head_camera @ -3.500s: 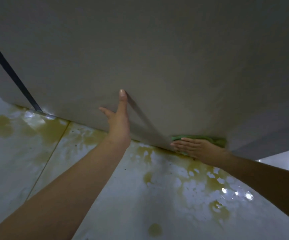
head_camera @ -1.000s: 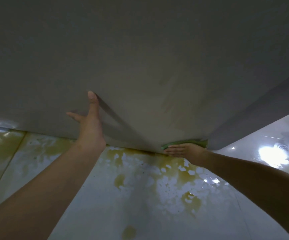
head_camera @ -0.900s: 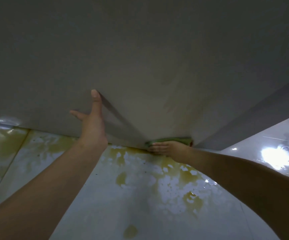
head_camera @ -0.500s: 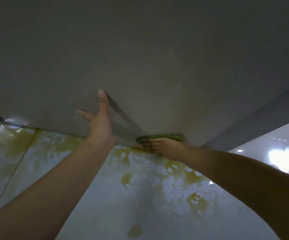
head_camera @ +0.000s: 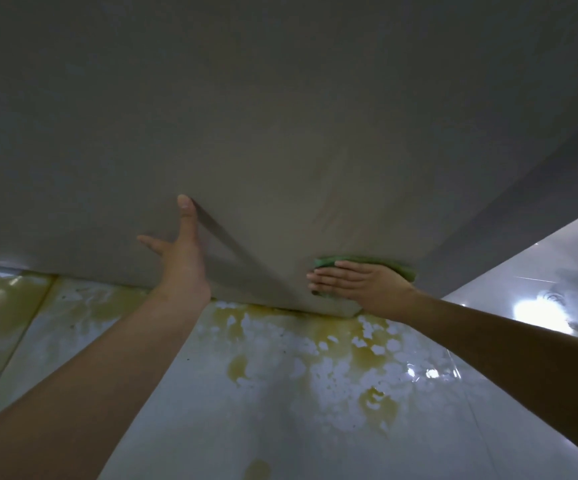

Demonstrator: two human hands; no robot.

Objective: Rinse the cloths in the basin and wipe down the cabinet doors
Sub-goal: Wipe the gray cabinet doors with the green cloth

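A grey cabinet door (head_camera: 280, 133) fills the upper part of the head view. My left hand (head_camera: 180, 258) lies flat against the door with straight fingers and the thumb spread out. My right hand (head_camera: 357, 285) presses a green cloth (head_camera: 363, 263) against the door's lower right corner, fingers straight and pointing left. Most of the cloth is hidden under that hand; only its top edge and right end show.
Below the door lies a wet, glossy tiled floor (head_camera: 280, 393) with yellow-brown stains. The cabinet's darker side panel (head_camera: 523, 209) runs up to the right. A bright light reflection (head_camera: 537, 310) shines on the floor at the right.
My right hand slid the cloth left along the door's bottom edge, then moved it up and to the right. My left hand stayed flat on the door.
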